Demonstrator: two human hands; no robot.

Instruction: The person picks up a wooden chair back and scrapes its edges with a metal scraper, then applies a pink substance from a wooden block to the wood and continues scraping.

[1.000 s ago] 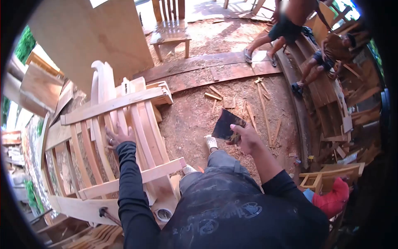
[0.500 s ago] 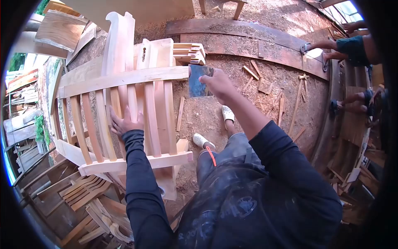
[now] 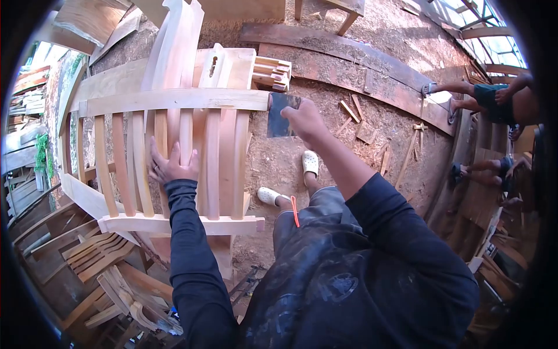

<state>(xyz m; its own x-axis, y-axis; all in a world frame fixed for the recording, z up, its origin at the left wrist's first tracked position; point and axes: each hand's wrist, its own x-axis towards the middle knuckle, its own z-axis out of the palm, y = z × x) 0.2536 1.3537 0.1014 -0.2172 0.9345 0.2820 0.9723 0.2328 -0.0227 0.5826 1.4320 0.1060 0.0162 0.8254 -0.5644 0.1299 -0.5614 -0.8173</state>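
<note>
A slatted wooden frame (image 3: 174,100) of pale, unfinished wood lies in front of me, with curved slats between two rails. My left hand (image 3: 173,164) rests on the middle slats (image 3: 185,136) with its fingers spread, not wrapped round anything I can see. In my right hand (image 3: 303,121) is a flat, rectangular blue-grey plate (image 3: 281,125), pinched between thumb and fingers. The plate's left edge meets the right end of the upper rail. Part of the plate is hidden behind my fingers.
Offcuts (image 3: 367,132) and shavings litter the dirt floor. Long planks (image 3: 349,75) lie beyond, and a low wooden stool (image 3: 343,9) stands at the top. More slatted pieces (image 3: 96,256) are stacked lower left. Other people's legs (image 3: 459,93) show at the right.
My view has shifted a little, so the frame sits slightly left and higher. The plate stays at the rail's end, and its face now looks greyer. My left hand keeps its place on the slats.
</note>
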